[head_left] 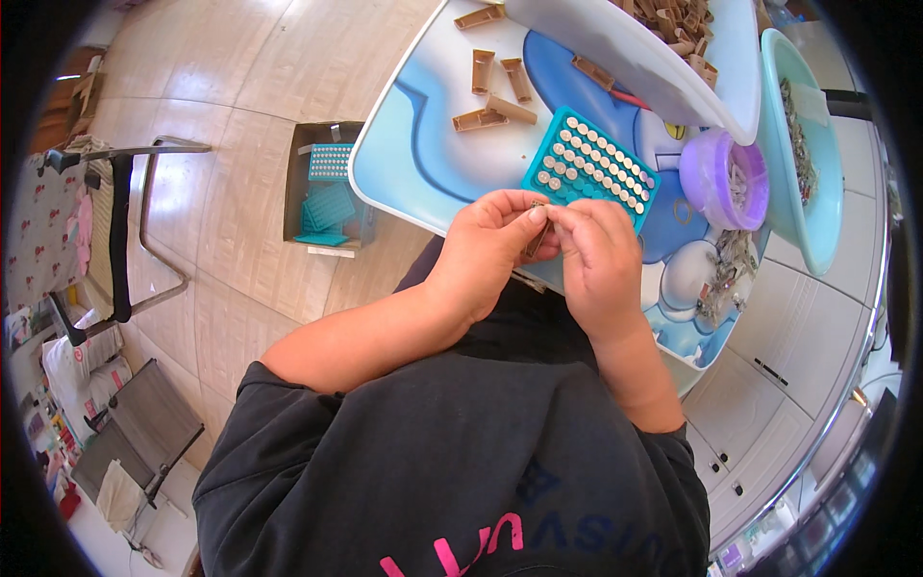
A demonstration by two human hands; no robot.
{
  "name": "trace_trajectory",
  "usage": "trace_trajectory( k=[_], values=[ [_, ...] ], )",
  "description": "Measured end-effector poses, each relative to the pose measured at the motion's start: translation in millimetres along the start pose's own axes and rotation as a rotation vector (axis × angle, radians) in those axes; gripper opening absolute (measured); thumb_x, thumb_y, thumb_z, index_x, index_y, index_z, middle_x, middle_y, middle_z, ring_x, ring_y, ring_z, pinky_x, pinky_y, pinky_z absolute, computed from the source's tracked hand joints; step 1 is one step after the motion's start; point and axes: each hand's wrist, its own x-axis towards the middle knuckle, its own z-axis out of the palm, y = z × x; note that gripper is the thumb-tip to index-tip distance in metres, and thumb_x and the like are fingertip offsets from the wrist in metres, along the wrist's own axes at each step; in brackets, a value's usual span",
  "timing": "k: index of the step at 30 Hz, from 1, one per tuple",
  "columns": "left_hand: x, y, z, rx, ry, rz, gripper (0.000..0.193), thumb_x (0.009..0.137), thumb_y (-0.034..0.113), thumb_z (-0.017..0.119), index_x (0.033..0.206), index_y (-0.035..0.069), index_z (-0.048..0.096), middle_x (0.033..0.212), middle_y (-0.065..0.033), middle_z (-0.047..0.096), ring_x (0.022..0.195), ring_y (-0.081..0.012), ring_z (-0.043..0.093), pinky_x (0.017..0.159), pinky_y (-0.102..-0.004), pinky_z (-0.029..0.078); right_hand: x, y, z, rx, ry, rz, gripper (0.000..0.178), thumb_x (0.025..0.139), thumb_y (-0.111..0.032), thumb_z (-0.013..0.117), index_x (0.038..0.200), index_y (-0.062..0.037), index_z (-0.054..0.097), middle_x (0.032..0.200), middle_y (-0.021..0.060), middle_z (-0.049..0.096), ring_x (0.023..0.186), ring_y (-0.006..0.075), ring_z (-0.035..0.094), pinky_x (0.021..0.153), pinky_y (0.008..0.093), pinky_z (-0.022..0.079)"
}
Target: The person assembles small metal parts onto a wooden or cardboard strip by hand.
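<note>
My left hand (492, 242) and my right hand (598, 252) meet at the near edge of the table. Both are closed, fingertips pinching a small brown casing (538, 237) between them. Fingers cover most of the piece, so its details are hidden. Just beyond the hands lies a teal tray (535, 173) holding rows of round silver discs (598, 159). Farther left, several hollow brown casings (482, 72) lie loose on the blue and white tabletop (399, 144).
A white bin (625, 53) heaped with brown pieces stands at the far right. Beside it are a purple bowl (697, 168) of small pale parts, a light green basin (817, 236) and clear bags of small parts (726, 279). On the floor sits a box (300, 188) with teal trays.
</note>
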Motion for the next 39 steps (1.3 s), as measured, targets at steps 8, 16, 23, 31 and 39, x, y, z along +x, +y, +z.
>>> trace_trajectory(
  k=[8, 16, 23, 31, 39],
  values=[
    [-8, 2, -7, 0.085, -0.04, -0.045, 0.013, 0.096, 0.01, 0.042, 0.102, 0.002, 0.05, 0.089, -0.0073, 0.059, 0.075, -0.0151, 0.06, 0.071, -0.0285, 0.051, 40, 11, -1, -0.113, 0.061, -0.082, 0.018, 0.073, -0.005, 0.065, 0.09, -0.0048, 0.062, 0.081, 0.0087, 0.059, 0.079, 0.0268, 0.055, 0.069, 0.0366, 0.044],
    [-16, 11, -3, 0.055, -0.078, -0.067, 0.015, 0.095, 0.01, 0.044, 0.105, 0.001, 0.051, 0.092, -0.008, 0.059, 0.08, -0.0168, 0.061, 0.074, -0.0299, 0.052, 94, 27, 31, -0.452, -0.12, -0.184, 0.018, 0.067, -0.01, 0.068, 0.08, -0.0066, 0.056, 0.077, 0.0075, 0.057, 0.078, 0.0263, 0.054, 0.069, 0.037, 0.045],
    [-17, 11, -6, 0.006, -0.092, -0.023, 0.018, 0.095, 0.01, 0.045, 0.108, 0.0, 0.052, 0.092, -0.0082, 0.06, 0.081, -0.0168, 0.062, 0.076, -0.0312, 0.053, 94, 29, 22, -0.366, 0.085, -0.223, 0.01, 0.07, -0.007, 0.064, 0.077, -0.0064, 0.057, 0.074, 0.0084, 0.058, 0.074, 0.0268, 0.055, 0.067, 0.0382, 0.045],
    [-22, 9, 8, -0.02, -0.104, -0.098, 0.016, 0.093, 0.009, 0.048, 0.106, 0.001, 0.051, 0.099, -0.0111, 0.061, 0.088, -0.0192, 0.062, 0.08, -0.0328, 0.053, -13, 21, -60, -0.408, 0.225, -0.004, 0.02, 0.07, -0.004, 0.069, 0.089, -0.0065, 0.065, 0.08, 0.0073, 0.057, 0.076, 0.025, 0.055, 0.067, 0.0356, 0.044],
    [-20, -7, 26, 0.072, -0.095, -0.136, 0.016, 0.093, 0.009, 0.049, 0.106, 0.001, 0.05, 0.102, -0.0141, 0.06, 0.091, -0.0214, 0.062, 0.084, -0.0354, 0.052, -93, 31, -60, -0.443, 0.053, 0.116, 0.026, 0.066, -0.01, 0.074, 0.09, -0.0047, 0.065, 0.082, 0.0088, 0.055, 0.077, 0.0263, 0.053, 0.068, 0.036, 0.044]
  ],
)
